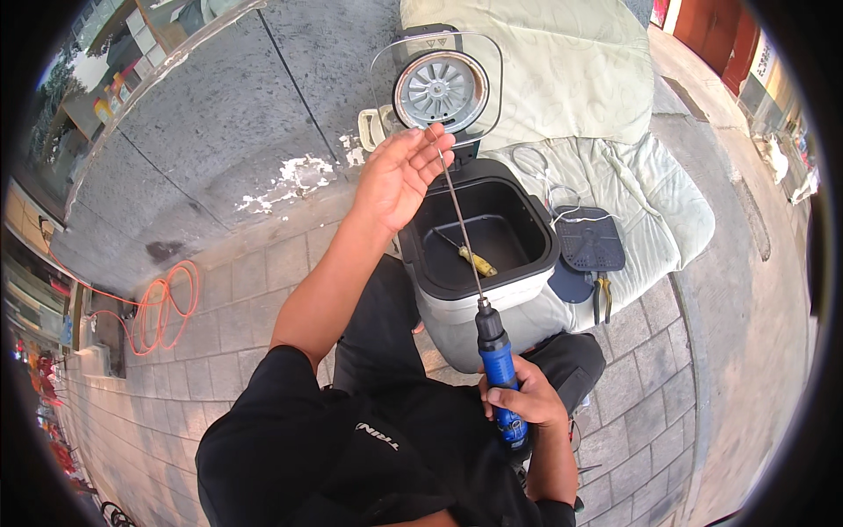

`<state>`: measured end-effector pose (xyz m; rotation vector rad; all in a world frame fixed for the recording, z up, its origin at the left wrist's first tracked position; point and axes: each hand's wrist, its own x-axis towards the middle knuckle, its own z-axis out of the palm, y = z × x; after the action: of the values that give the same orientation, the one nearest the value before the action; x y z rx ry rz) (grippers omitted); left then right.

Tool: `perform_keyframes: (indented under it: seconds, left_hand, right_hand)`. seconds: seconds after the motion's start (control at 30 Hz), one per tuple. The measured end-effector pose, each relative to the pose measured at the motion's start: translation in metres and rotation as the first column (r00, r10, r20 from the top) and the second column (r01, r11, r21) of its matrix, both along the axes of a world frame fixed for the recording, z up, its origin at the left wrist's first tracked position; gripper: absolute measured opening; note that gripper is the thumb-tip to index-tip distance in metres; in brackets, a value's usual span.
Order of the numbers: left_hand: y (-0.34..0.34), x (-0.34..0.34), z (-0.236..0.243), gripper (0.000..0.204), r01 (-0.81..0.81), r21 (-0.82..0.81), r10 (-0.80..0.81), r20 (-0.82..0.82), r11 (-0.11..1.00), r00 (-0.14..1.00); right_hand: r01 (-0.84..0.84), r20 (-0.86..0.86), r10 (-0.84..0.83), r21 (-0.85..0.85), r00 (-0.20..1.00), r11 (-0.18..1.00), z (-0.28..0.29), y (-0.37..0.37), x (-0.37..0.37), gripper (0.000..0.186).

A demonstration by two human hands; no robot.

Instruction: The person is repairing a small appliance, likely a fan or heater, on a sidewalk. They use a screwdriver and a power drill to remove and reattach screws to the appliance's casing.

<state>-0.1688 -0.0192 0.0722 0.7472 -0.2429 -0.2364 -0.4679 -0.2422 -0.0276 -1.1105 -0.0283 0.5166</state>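
My right hand (527, 395) is wrapped round a blue and black electric screwdriver (500, 367) in front of my body. From its chuck a long thin bit (463, 220) points up and away. At the far end of the bit, the thumb and fingertips of my left hand (406, 174) come together on the tip. Beneath the bit stands a white cooking appliance (470, 303) with a black squarish cavity (514, 202). Inside the cavity lies a screwdriver with a yellow handle (477, 261). The raised lid shows a round, vented metal disc (439, 90).
Pale quilted padding (562, 70) lies under and behind the appliance. To the right are a dark perforated tray (591, 239), a dark rounded plate (571, 283), pliers (602, 299) and thin white wires (566, 211). A coiled orange cable (162, 307) rests on the paving by the grey wall (219, 105).
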Motion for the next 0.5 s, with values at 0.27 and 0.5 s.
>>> perform_keyframes:
  seconds: [0.27, 0.5]
  left_hand:
    - [0.020, -0.017, 0.002, 0.014, -0.315, 0.253, 0.206, 0.379, 0.915, 0.902]
    - [0.032, -0.033, -0.002, 0.013, -0.480, 0.197, 0.289, 0.588, 0.855, 0.755]
  right_hand:
    - [-0.001, 0.022, 0.000, 0.045, 1.000, 0.999, 0.002, 0.014, -0.006, 0.042]
    - [-0.039, 0.041, 0.036, 0.079, 0.999, 0.996, -0.004, 0.033, -0.012, 0.045]
